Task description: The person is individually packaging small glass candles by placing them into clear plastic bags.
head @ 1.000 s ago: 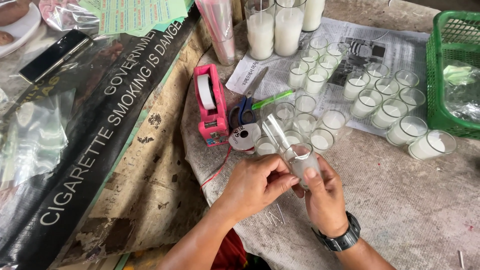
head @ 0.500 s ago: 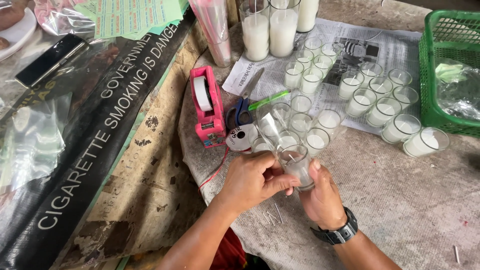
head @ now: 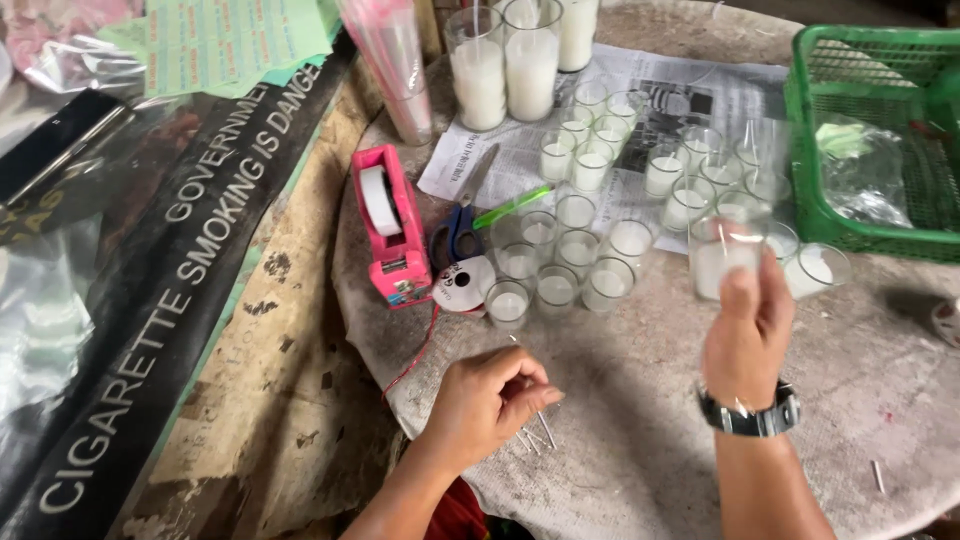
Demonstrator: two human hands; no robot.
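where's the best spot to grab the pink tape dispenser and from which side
Judging by its pose, take the pink tape dispenser from above, thumb and fingers pinching its two flat long sides just below the white tape roll. It stands upright and narrow, so the sides give parallel faces. The left flank is free; the scissors and a ribbon spool crowd its right, so lift straight up.

Pink tape dispenser [head: 388, 222], green basket [head: 815, 215]

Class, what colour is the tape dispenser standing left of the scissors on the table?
The plastic tape dispenser is bright pink, clearest in the head view.
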